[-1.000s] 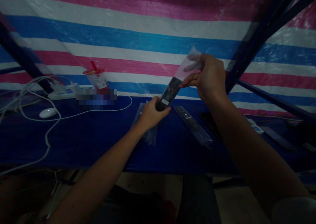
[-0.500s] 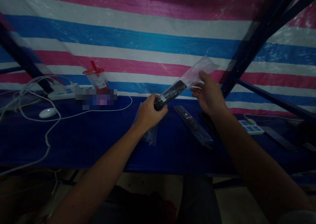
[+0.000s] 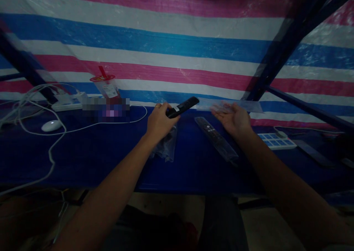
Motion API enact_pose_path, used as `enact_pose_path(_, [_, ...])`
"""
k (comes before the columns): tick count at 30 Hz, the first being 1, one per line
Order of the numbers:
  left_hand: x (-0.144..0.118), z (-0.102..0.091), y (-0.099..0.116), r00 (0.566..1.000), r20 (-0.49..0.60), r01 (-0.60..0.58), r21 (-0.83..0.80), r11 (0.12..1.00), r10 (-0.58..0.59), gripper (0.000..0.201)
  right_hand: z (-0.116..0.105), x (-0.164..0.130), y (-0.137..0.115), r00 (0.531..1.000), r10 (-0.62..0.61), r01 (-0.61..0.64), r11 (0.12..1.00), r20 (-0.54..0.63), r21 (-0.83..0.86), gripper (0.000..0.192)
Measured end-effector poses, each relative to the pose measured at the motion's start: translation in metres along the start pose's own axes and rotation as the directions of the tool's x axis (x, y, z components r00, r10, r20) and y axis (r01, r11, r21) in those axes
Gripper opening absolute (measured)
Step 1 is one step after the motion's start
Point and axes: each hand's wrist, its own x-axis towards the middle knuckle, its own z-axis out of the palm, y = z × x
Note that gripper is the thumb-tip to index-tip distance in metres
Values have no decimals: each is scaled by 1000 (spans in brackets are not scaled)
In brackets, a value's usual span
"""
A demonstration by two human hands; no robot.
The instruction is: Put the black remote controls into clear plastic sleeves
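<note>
My left hand [image 3: 161, 121] is closed around the lower end of a black remote control [image 3: 186, 106], which slants up to the right above the table and is out of its wrapping. To its right, my right hand [image 3: 232, 120] holds a clear plastic bag [image 3: 249, 106], stretched out sideways and apart from the remote. Between my forearms a second remote control [image 3: 212, 134], sealed in clear plastic, lies on the blue table [image 3: 185, 173]. Crumpled clear plastic [image 3: 168, 149] sits below my left hand, partly hidden by it.
On the left are a drink cup [image 3: 107, 88] with a red lid, a white mouse [image 3: 51, 125], tangled white cables [image 3: 51, 151] and a power strip [image 3: 68, 104]. Another power strip [image 3: 278, 141] and a dark flat object [image 3: 312, 153] lie at right. Striped sheeting hangs behind.
The remote has come out of its plastic bag. My right hand has moved lower with the bag, and my left hand has shifted slightly left with the remote.
</note>
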Motion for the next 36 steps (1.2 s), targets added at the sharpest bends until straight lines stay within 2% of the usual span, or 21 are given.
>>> enact_pose_path(2, [2,-1,-3,997,-69,22,-54,998,-26,31,-6,5,-1,999,-11,11,1000,-37,-1,28])
enact_pose_path(5, [2,-2,-2,993,-121,-1,-120,993,-13,35,-5,3,3,1000,3,-2,999,26,-51,28])
enact_pose_path(11, [-9,6,12,989,37,-137,-119,983,143,46,20,-25,26,966,191,-190,982,176,-23,35])
enact_pose_path(15, [-14,11,15,975,138,-163,-102,981,177,51,30,-38,31,934,219,-224,974,284,-14,41])
enact_pose_path(18, [-14,13,13,963,177,-185,-112,976,203,51,35,-44,30,923,209,-210,977,322,-32,42])
enact_pose_path(23, [-13,15,12,936,198,-254,-190,949,290,46,39,-49,34,922,208,-221,975,326,4,20])
enact_pose_path(27, [-13,14,15,930,145,-291,-267,919,337,42,39,-49,37,913,213,-237,971,347,28,18])
enact_pose_path(30, [-12,12,18,948,101,-257,-310,915,301,40,37,-48,35,905,207,-252,965,371,76,18])
enact_pose_path(33, [-11,11,19,980,76,-143,-357,923,181,38,35,-47,32,910,211,-272,954,357,129,20])
enact_pose_path(36, [-9,12,18,987,145,4,-472,882,73,35,37,-48,30,917,217,-282,946,336,160,21])
